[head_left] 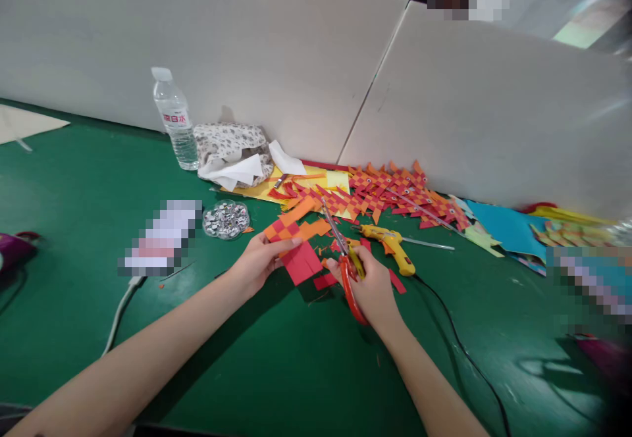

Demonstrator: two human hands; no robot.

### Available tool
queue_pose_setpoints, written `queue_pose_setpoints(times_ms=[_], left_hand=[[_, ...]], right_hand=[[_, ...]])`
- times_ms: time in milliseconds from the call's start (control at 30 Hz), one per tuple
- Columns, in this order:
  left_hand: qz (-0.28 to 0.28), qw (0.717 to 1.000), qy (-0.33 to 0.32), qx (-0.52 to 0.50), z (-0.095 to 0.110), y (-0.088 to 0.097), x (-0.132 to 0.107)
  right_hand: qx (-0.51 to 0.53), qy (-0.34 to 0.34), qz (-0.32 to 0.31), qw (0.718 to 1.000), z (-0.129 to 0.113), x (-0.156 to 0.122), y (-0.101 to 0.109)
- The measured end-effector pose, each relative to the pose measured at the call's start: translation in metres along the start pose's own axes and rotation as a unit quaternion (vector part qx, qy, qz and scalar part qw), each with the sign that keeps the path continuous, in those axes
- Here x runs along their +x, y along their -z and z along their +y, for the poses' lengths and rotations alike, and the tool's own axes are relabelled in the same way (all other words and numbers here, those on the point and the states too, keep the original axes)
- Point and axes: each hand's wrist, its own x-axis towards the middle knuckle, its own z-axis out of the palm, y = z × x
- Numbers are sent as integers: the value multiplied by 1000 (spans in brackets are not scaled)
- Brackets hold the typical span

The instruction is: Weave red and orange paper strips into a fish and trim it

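Between the thumb and fingers of my left hand (259, 260) is a woven paper piece (302, 262), checked red and orange, with loose orange and red strips. My right hand (371, 287) grips a pair of scissors (351, 292) with red and yellow handles. Their blades point up and away, close to the right side of the paper piece; I cannot tell whether they touch it. Red paper strips (397, 282) and small orange scraps lie under and around the hands. Just beyond my right hand rests a yellow glue gun (388, 243) with a clear glue stick in its back.
A pile of woven paper fish (390, 190) lies along the white partition (276, 49). At the left stand a water bottle (175, 121), a patterned tissue pouch (232, 144) and a dish of googly eyes (226, 218). A blurred phone (162, 236) lies nearby. The glue gun's black cord (459, 338) crosses the green table.
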Motion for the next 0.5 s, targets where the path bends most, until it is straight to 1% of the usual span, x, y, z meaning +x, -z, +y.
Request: queue_pose_setpoints(times_ms=[100, 200, 267, 367, 500], left_hand=[[-38, 997, -15, 70, -3, -5, -5], [-66, 992, -21, 101, -6, -8, -8], [-88, 990, -15, 105, -8, -10, -10], [-95, 989, -14, 111, -9, -11, -11], [-93, 990, -14, 109, -8, -11, -12]], right_hand=[[100, -31, -31, 994, 3, 2, -2], [236, -64, -77, 967, 3, 4, -5], [298, -68, -89, 948, 2, 4, -6], [333, -66, -85, 937, 3, 4, -8], [325, -82, -79, 939, 7, 5, -10]])
